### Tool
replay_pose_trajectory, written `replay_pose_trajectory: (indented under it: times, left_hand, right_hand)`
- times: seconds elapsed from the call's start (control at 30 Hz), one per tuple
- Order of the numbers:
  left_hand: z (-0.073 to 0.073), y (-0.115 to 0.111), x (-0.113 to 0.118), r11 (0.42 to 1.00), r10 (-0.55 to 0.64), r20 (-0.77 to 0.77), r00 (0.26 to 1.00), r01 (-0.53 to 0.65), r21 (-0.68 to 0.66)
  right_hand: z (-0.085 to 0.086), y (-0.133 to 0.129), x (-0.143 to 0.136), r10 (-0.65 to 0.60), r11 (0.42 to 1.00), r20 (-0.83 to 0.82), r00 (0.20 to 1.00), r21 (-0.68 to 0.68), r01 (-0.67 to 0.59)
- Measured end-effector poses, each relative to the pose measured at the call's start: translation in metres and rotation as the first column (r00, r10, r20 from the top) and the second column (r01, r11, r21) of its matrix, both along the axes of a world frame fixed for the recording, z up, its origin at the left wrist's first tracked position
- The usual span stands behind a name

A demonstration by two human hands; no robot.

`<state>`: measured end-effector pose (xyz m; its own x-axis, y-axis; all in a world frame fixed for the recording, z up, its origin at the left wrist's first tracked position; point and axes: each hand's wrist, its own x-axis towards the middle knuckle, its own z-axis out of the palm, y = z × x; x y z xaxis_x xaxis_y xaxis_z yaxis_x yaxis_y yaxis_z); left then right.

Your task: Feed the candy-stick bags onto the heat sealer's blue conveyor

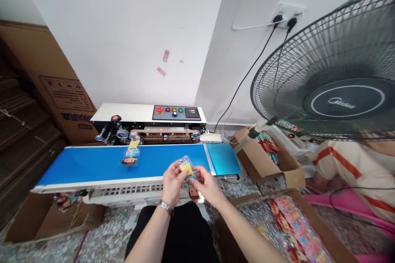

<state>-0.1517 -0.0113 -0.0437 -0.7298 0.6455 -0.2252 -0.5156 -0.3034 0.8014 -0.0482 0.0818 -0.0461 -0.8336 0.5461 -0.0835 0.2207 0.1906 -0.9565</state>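
Observation:
In front of the blue conveyor belt [92,163], both my hands grip one small clear plastic packet [186,168] with a cartoon figure in it. My left hand [172,183] pinches its left side, and my right hand [207,186] holds the right side lower down. The figure's brown-haired head hangs at the bottom, below my right fingers. A similar packet [131,153] lies on the belt to the left, its upper end at the rollers of the band sealing machine [166,135].
A cardboard box [89,215] with packets sits below the belt's left end. At right are a box of colourful packets [296,226], another carton [259,164] and a large fan [333,70]. Beyond, a person's striped clothing [345,168] shows. Cords run to the wall socket [286,14].

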Motion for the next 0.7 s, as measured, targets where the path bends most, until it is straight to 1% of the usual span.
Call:
replay_pose_trajectory:
  times: [0.1,0.23,0.3,0.37,0.47,0.57,0.63,0.7]
  left_hand:
    - [-0.0015,0.0009,0.0003,0.999,-0.025,-0.022,0.999,0.025,0.024]
    - [-0.0025,0.0010,0.0001,0.999,0.038,-0.070,0.997,-0.040,-0.018]
    - [-0.0021,0.0009,0.0002,0.999,0.045,-0.076,0.996,-0.046,-0.020]
    - [-0.0015,0.0009,0.0005,1.000,0.024,-0.068,0.997,-0.024,-0.002]
    - [-0.0009,0.0009,0.0006,1.000,-0.004,-0.060,0.998,0.005,0.018]
    - [-0.0007,0.0007,0.0001,1.000,0.014,-0.076,0.997,-0.014,-0.009]
    - [-0.0003,0.0004,-0.0001,0.999,0.033,-0.075,0.997,-0.035,-0.030]
    - [0.0009,0.0002,0.0000,0.998,0.043,-0.058,0.997,-0.045,-0.032]
  right_hand:
    - [-0.0020,0.0010,0.0002,-0.019,0.999,-0.010,1.000,-0.040,0.018]
    - [-0.0003,-0.0017,-0.0002,0.037,0.991,-0.025,0.999,-0.125,-0.040]
    - [0.0009,-0.0028,-0.0008,0.032,0.987,-0.027,0.999,-0.160,-0.036]
    - [0.0019,-0.0027,-0.0012,0.016,0.985,-0.015,1.000,-0.170,-0.018]
    - [0.0029,-0.0012,-0.0015,0.019,0.985,-0.022,1.000,-0.173,-0.023]
    - [0.0035,-0.0013,-0.0015,0.003,0.986,-0.052,0.999,-0.165,-0.012]
    - [0.0038,-0.0029,-0.0016,-0.009,0.984,-0.020,1.000,-0.178,0.005]
    - [0.0047,-0.0046,-0.0017,-0.007,0.975,0.034,0.999,-0.222,0.014]
